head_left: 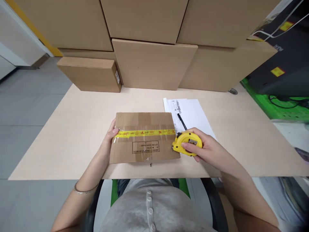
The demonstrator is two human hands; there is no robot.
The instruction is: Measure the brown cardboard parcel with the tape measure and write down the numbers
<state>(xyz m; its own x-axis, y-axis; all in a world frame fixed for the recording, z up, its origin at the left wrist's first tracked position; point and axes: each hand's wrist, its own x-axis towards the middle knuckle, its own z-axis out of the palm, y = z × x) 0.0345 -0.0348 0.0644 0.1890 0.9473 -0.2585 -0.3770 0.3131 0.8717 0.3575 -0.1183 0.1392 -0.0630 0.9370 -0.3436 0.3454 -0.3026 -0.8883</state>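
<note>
A taped cardboard box (145, 122) rests on the desk in front of me, a yellow printed tape strip across its top and a black stamped label below that. My left hand (111, 132) grips the box by its left side, thumb on the upper face. In my right hand (205, 146) is a yellow tape measure (190, 141), held against or very near the box's right edge; I cannot tell if they touch. No blade is visibly drawn out. Behind the tape measure, a black pen (182, 121) lies on white paper sheets (195, 112).
Large cardboard boxes (154, 64) line the back of the desk (72, 129). A smaller flat box (89, 75) sits at the back left. On the right are a dark printer-like machine (272, 71) and a green surface (277, 109) with cables. The desk's front edge is close to my body.
</note>
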